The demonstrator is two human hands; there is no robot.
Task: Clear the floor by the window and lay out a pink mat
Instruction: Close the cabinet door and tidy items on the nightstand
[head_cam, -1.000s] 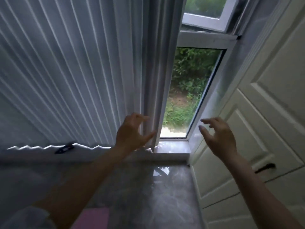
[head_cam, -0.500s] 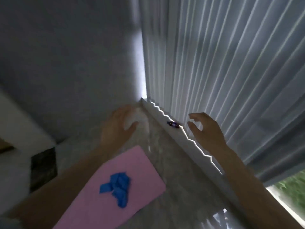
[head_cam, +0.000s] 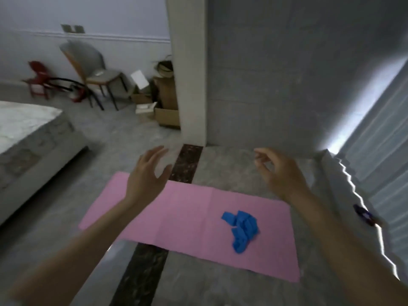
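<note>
We read no brand, label or writing anywhere in this view. Our left hand (head_cam: 146,176) hangs in the air above the far left part of the pink mat (head_cam: 187,219), fingers spread and nearly straight, holding nothing. Our right hand (head_cam: 279,173) hovers beyond the mat's far right edge, its fingers loosely curled with thumb and forefinger close together, yet nothing shows between them. The pink mat lies flat on the grey marble floor (head_cam: 220,290), spread across a dark inlaid strip (head_cam: 141,272) that runs under it. A crumpled blue cloth (head_cam: 241,228) sits on the right half of the mat. To the right, the pleated curtain (head_cam: 379,155) hangs to the floor beside a raised sill (head_cam: 344,206), where a small dark purple object (head_cam: 363,214) lies, too blurred to name. A mattress (head_cam: 28,131) stands at the left, and farther back are a grey chair (head_cam: 95,69), a red stool (head_cam: 37,78) and cardboard boxes (head_cam: 165,100) near a white pillar (head_cam: 187,69).
</note>
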